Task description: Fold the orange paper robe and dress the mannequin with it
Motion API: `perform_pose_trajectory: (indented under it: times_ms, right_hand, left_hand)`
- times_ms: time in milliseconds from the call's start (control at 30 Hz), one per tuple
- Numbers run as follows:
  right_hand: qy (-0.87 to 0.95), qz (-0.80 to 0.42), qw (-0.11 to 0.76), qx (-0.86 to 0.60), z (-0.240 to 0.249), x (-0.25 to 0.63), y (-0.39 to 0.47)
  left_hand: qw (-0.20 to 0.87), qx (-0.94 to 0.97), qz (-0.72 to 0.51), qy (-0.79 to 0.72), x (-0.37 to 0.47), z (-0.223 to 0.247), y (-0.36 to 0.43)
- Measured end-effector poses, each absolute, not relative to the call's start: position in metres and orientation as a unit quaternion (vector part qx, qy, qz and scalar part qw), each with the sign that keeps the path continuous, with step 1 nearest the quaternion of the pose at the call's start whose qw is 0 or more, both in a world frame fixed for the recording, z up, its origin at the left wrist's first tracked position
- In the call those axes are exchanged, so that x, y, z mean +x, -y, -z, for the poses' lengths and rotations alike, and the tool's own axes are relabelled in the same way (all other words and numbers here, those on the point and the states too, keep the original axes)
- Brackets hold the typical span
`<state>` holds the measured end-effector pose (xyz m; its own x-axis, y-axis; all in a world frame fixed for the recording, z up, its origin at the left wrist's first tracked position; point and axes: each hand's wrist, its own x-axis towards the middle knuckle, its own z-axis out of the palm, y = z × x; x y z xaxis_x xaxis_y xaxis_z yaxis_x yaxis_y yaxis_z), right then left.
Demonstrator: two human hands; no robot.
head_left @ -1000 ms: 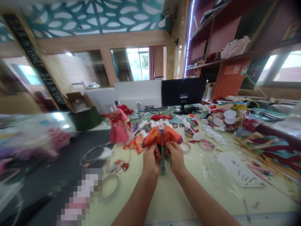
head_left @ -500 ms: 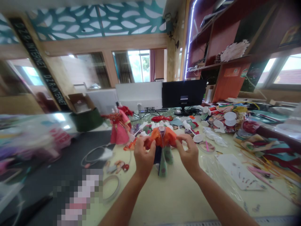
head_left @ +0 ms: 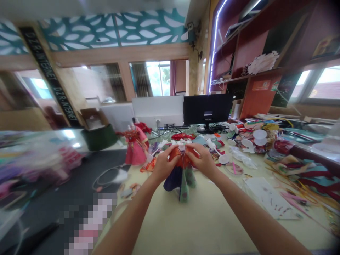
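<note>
A small doll-size dress (head_left: 185, 184) stands upright on the pale table, with an orange top, a beaded trim down the front and a dark blue and green skirt. My left hand (head_left: 165, 163) pinches the orange top near its left shoulder, thumb in front. On the other side, my right hand (head_left: 203, 161) pinches the right shoulder in the same way. Both hands are close to the white neck piece at the top. My fingers hide much of the sleeves. Behind the dress lie white doll parts and scraps of cloth, partly covered by my hands.
Pink dressed doll figures (head_left: 135, 148) stand at the left back. A black monitor (head_left: 208, 109) rises behind heaped fabric and white discs (head_left: 259, 134). On the right lies a white card (head_left: 272, 198) with small pieces. A coiled cable (head_left: 102, 177) rests on the dark mat.
Both hands have moved inward and slightly up, from the sleeve ends to the shoulders beside the neck. More of the dark blue skirt shows on the left.
</note>
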<state>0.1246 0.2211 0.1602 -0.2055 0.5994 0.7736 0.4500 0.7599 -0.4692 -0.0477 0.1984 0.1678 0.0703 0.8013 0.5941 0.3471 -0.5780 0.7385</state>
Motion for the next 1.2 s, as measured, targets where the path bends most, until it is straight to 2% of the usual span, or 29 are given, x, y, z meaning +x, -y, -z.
perform_pose_trajectory:
  times_ms: [133, 300, 367, 533, 733, 900, 1067, 1200]
  right_hand:
    - [0.782, -0.068, 0.518, -0.338, -0.164, 0.123, -0.22]
    - [0.778, -0.074, 0.514, -0.353, -0.164, 0.122, -0.217]
    - [0.777, -0.078, 0.511, -0.359, -0.164, 0.123, -0.216]
    - [0.784, -0.079, 0.501, -0.358, -0.165, 0.126, -0.215]
    - [0.764, -0.066, 0.523, -0.372, -0.16, 0.137, -0.213]
    - [0.748, -0.071, 0.528, -0.396, -0.147, 0.154, -0.196]
    - [0.783, -0.062, 0.456, -0.418, -0.11, 0.181, -0.159]
    - [0.822, -0.042, 0.383, -0.421, -0.071, 0.199, -0.124]
  left_hand:
    - [0.224, 0.695, -0.54, -0.418, -0.05, -0.17, -0.197]
    - [0.348, 0.632, -0.564, -0.401, -0.053, -0.171, -0.193]
    - [0.362, 0.627, -0.56, -0.403, -0.053, -0.173, -0.19]
    - [0.286, 0.672, -0.54, -0.418, -0.054, -0.177, -0.19]
    - [0.29, 0.642, -0.562, -0.434, -0.058, -0.171, -0.191]
    - [0.213, 0.62, -0.597, -0.462, -0.066, -0.153, -0.182]
    - [0.113, 0.556, -0.657, -0.497, -0.074, -0.118, -0.164]
    - [0.064, 0.549, -0.658, -0.512, -0.072, -0.089, -0.145]
